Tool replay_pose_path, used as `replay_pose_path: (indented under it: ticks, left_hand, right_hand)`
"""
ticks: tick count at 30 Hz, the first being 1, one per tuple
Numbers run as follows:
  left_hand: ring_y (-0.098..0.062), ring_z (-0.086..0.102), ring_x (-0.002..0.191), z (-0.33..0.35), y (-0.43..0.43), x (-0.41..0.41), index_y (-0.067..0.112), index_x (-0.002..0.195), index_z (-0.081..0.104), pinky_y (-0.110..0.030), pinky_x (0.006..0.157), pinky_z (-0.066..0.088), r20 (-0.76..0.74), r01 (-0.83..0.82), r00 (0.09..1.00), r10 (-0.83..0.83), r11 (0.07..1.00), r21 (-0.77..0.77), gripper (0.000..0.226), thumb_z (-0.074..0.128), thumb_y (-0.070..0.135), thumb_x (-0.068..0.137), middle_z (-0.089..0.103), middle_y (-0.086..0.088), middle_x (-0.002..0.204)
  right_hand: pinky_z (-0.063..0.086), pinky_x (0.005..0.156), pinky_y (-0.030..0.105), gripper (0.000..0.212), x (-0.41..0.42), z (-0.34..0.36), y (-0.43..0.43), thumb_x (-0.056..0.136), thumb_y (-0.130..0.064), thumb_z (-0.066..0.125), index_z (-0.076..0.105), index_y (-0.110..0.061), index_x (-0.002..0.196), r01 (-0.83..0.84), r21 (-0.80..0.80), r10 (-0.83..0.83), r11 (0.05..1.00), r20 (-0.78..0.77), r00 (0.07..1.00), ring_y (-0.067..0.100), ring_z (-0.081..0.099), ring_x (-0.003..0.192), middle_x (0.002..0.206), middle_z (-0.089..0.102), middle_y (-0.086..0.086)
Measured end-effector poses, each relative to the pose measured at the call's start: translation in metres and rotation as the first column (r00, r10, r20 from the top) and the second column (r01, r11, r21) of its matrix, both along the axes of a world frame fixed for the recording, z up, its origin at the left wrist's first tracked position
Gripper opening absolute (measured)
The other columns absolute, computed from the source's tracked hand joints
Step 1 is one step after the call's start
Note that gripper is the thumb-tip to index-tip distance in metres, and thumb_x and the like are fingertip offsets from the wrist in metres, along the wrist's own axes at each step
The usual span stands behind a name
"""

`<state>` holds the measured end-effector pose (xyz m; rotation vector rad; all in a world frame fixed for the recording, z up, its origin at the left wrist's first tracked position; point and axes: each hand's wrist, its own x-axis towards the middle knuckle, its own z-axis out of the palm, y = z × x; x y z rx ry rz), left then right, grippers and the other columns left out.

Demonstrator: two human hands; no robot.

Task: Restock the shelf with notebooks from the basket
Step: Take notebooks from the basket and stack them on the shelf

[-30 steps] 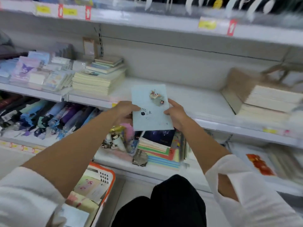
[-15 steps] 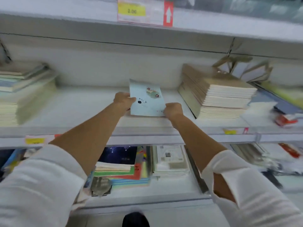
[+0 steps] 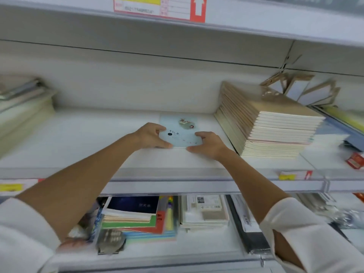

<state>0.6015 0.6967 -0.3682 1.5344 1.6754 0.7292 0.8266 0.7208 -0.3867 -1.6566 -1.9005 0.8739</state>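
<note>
The pale blue notebook point(image 3: 180, 133) lies flat on the white shelf point(image 3: 78, 138), just left of the tan stack point(image 3: 271, 125) of notebooks and apart from it, with bare shelf all round. It looks thin and soft-covered: light, a little bendy and probably smooth-faced, so it would slide easily on the painted shelf and could buckle if pushed from one corner alone. The long side edges near the front corners seem the best places to take hold, one hand at each.

That is roughly how it is held. The left hand point(image 3: 151, 135) grips the edge farther from the tan stack, curled fingers on the cover and thumb along the front edge. The right hand point(image 3: 207, 143) grips the edge nearer the tan stack the same way. Whether they are pressing it down or merely steadying it I cannot tell.

Far left of the tan stack, a blurred pile of books point(image 3: 23, 115) sits on the same shelf. Above and left of it hangs a price label point(image 3: 159, 6). Below and left of it, one shelf down, lies a mixed pile of coloured notebooks point(image 3: 136, 215). The basket is out of view.
</note>
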Motion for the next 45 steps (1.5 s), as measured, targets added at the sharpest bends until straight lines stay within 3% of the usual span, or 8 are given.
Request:
replay_pose_path:
  ticks: [4,12,18,23,27,34,40,45]
  left_hand:
    - [-0.014,0.056,0.093,-0.005,-0.005,0.001,0.009,0.122,0.062,-0.027,0.091,0.049,-0.147,-0.032,0.987,0.059,0.984,0.177,0.056,0.084,0.008,0.07,0.059,-0.008,0.12]
    - [-0.018,0.066,0.09,-0.024,0.002,0.009,0.014,0.088,0.072,-0.027,0.086,0.051,0.018,-0.309,0.948,0.319,0.902,0.3,0.022,0.083,0.01,0.069,0.07,-0.005,0.092]
    - [-0.015,0.064,0.097,-0.026,0.005,0.018,0.019,0.1,0.071,-0.025,0.089,0.047,-0.027,-0.272,0.958,0.286,0.933,0.237,0.025,0.075,0.01,0.077,0.067,0.002,0.1]
    - [-0.027,0.06,0.098,-0.011,-0.001,0.003,0.016,0.121,0.058,-0.037,0.093,0.049,0.28,-0.287,0.923,0.264,0.957,0.044,0.038,0.06,0.004,0.085,0.056,-0.006,0.112]
    - [-0.015,0.056,0.067,0.012,-0.042,-0.017,0.016,0.084,0.057,-0.025,0.063,0.047,0.302,-0.454,0.868,0.394,0.876,0.163,0.007,0.061,0.011,0.085,0.06,-0.002,0.085]
    - [-0.017,0.032,0.046,0.027,-0.168,-0.101,0.014,0.059,0.044,-0.017,0.042,0.024,0.402,-0.626,0.734,0.548,0.775,0.085,0.027,0.057,-0.001,0.077,0.039,-0.004,0.055]
    - [-0.026,0.048,0.063,-0.019,-0.302,-0.202,0.01,0.077,0.058,-0.033,0.06,0.038,0.351,-0.806,0.552,0.756,0.592,-0.009,0.011,0.057,0.014,0.087,0.052,-0.014,0.072]
    - [-0.023,0.051,0.064,-0.084,-0.403,-0.261,0.01,0.072,0.055,-0.031,0.064,0.046,0.313,-0.899,0.34,0.887,0.404,-0.168,0.027,0.05,0.028,0.092,0.05,-0.001,0.066]
  right_hand:
    - [0.04,0.104,0.03,0.051,-0.001,-0.007,0.004,0.08,-0.03,0.074,0.06,-0.017,0.128,0.054,0.121,-0.057,0.991,0.027,0.998,0.02,0.045,0.127,0.127,0.057,0.003]
    - [0.036,0.097,0.026,0.042,-0.008,-0.009,0.017,0.089,-0.031,0.062,0.059,-0.021,0.13,0.104,0.107,-0.116,0.989,0.113,0.987,0.022,0.042,0.124,0.135,0.052,0.01]
    - [0.038,0.101,0.027,0.038,-0.007,-0.005,0.016,0.09,-0.025,0.063,0.063,-0.009,0.124,0.101,0.206,-0.137,0.973,0.166,0.977,0.026,0.05,0.123,0.128,0.062,0.006]
    - [0.04,0.105,0.039,0.048,-0.012,0.004,0.008,0.089,-0.026,0.063,0.051,-0.01,0.133,0.045,0.178,-0.094,0.983,0.279,0.956,0.034,0.044,0.122,0.135,0.039,0.015]
    - [0.044,0.1,0.039,0.04,-0.043,0.021,-0.026,0.088,-0.015,0.061,0.056,-0.01,0.127,-0.011,0.388,-0.07,0.921,0.194,0.978,0.028,0.054,0.113,0.128,0.05,0.012]
    - [0.044,0.081,0.024,0.026,-0.16,0.035,-0.126,0.087,-0.006,0.057,0.068,-0.01,0.111,-0.304,0.562,0.273,0.769,0.14,0.952,0.018,0.059,0.093,0.108,0.062,0.006]
    - [0.051,0.073,0.03,0.013,-0.266,0.007,-0.224,0.082,-0.01,0.061,0.072,-0.011,0.088,-0.425,0.538,0.46,0.728,0.077,0.885,0.019,0.062,0.077,0.087,0.07,0.004]
    - [0.048,0.065,0.031,0.01,-0.332,-0.046,-0.295,0.083,-0.016,0.059,0.064,-0.018,0.075,-0.565,0.341,0.561,0.752,0.12,0.819,0.02,0.06,0.069,0.071,0.065,0.001]
